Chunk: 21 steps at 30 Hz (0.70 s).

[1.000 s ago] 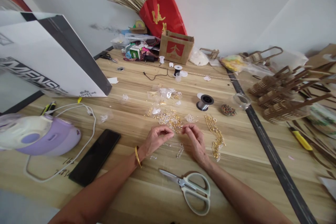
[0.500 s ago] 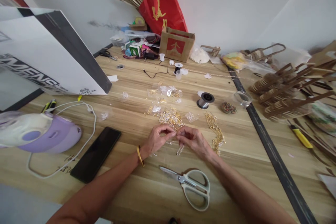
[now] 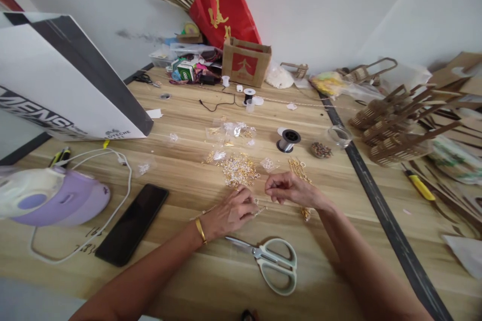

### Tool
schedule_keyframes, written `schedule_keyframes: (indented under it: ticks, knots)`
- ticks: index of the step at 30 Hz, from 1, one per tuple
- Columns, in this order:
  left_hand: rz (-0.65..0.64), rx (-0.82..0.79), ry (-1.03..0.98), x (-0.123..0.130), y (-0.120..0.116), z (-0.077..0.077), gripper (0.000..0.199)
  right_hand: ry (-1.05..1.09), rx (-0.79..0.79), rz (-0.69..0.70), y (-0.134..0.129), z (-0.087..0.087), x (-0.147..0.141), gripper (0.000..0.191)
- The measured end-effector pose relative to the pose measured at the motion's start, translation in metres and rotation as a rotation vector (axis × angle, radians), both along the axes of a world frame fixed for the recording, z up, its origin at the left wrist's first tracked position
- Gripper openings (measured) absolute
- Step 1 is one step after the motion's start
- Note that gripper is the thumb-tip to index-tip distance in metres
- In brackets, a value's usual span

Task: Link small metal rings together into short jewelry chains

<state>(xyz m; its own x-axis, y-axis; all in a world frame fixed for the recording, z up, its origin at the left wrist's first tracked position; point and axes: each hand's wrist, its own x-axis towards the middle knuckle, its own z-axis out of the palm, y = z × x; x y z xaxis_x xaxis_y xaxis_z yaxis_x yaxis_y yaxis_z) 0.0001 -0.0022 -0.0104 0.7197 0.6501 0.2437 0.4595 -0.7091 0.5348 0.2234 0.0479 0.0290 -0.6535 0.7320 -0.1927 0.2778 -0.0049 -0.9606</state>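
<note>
My left hand (image 3: 233, 211), with a gold bangle (image 3: 201, 230) at the wrist, is low over the table, fingers bent down beside a beaded strand (image 3: 260, 211); its fingertips are partly hidden. Just right of it, my right hand (image 3: 285, 188) is raised with thumb and fingers pinched; whatever is between them is too small to name. Beyond my left hand lies a pile of gold and clear beads (image 3: 239, 169). Gold chains (image 3: 300, 169) lie partly behind my right hand and wrist. White-handled scissors (image 3: 276, 264) rest nearer to me.
A black phone (image 3: 131, 224), a white cable and a purple device (image 3: 68, 198) are at the left, below a large white box (image 3: 75, 80). A wire spool (image 3: 288, 141), a bead heap (image 3: 321, 150) and a clear jar (image 3: 340, 137) stand right of centre. Wooden baskets (image 3: 395, 125) are farther right.
My hands, which met at the fingertips, are now apart. My left hand has turned palm down toward the table, and my right hand has moved right. The view has shifted slightly.
</note>
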Motion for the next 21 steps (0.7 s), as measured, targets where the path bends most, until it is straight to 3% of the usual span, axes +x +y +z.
schedule_keyframes:
  ticks: [8,16,21]
  knots:
    - [-0.049,0.033,0.042,0.001,-0.001,-0.001,0.012,-0.016,0.055,0.108,0.001,0.0,0.005,0.019]
    - [-0.037,0.06,0.049,0.0,0.003,-0.006,0.013,-0.251,0.21,0.247,0.006,-0.001,0.01,0.015]
    - [-0.015,0.067,0.037,-0.002,0.006,-0.01,0.013,-0.312,0.223,0.3,0.009,-0.007,0.009,0.014]
